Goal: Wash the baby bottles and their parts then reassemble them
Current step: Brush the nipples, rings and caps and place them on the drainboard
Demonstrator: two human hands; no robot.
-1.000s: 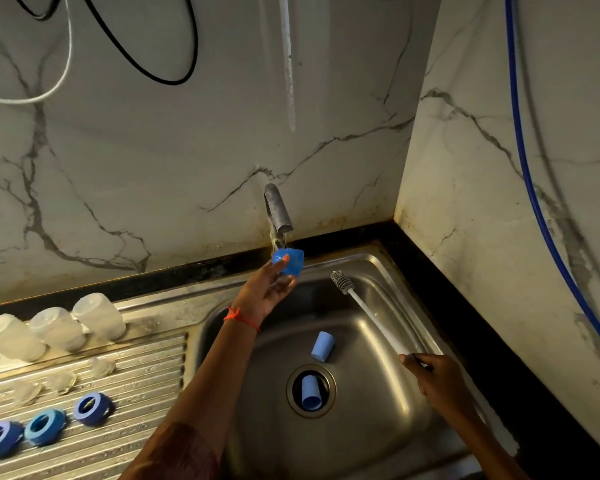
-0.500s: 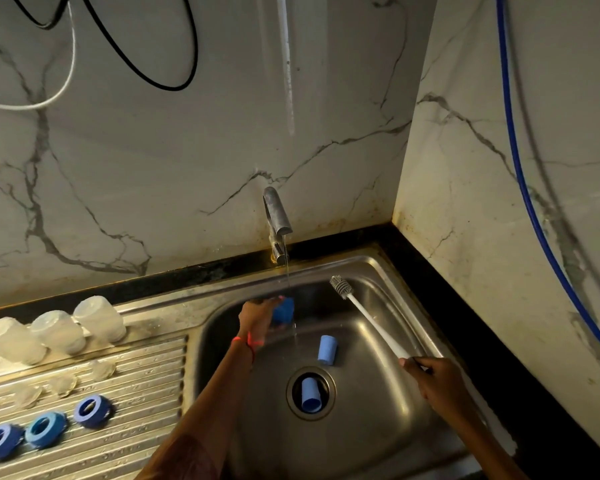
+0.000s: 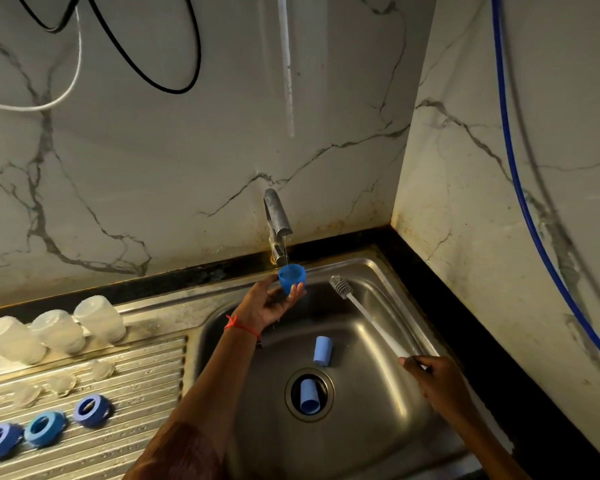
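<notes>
So the left hand [image 3: 267, 308] has a blue cap [image 3: 291, 278] pinched between thumb and fingertips, open end up, right under the tap [image 3: 278, 216], and a thin stream of water runs straight into it. There's a red thread [image 3: 242, 327] tied round that wrist. The right hand [image 3: 440, 382] is curled round the end of the white handle of the bottle brush [image 3: 369, 320], which angles up and left over the sink [image 3: 388, 455], bristle head hanging just to the right of the cap and not touching it. Two more caps are down in the basin: a second cap [image 3: 323, 350] lies on its side on the basin floor just behind the drain, and a third cap [image 3: 309, 396] sits in the drain hole itself. Over on the ribbed draining board [image 3: 136, 445] to the left, three clear bottles [image 3: 58, 332] lie in a row along the back edge, three clear teats [image 3: 61, 382] sit in a diagonal line in front of them, and three blue screw rings [image 3: 45, 428] are lined up nearest the camera. Marble-look wall behind, with a black cable [image 3: 174, 88] and a white cable [image 3: 66, 95] looping across it.
</notes>
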